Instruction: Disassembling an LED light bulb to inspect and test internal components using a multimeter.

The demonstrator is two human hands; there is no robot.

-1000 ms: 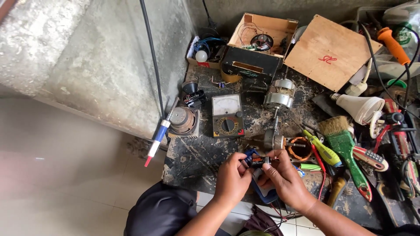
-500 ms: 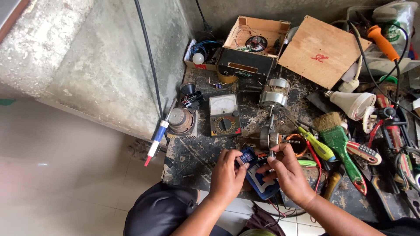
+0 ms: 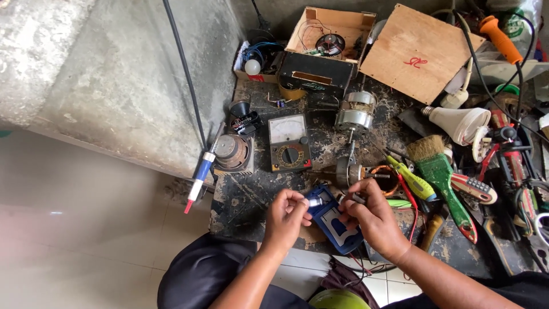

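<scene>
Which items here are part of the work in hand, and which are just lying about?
In hand: left hand and right hand, both on the blue device.

Lying about: analog multimeter, motor, green-handled brush, wooden box, plywood board, white bulb.

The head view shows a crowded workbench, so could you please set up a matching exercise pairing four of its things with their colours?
Things:
1. paintbrush handle
2. light bulb
3. device under the hands
4. tool grip at top right

Colours:
A. white
B. orange
C. green
D. blue

Pairs: 1-C, 2-A, 3-D, 4-B.

The left hand and right hand both work right over the blue device.
</scene>
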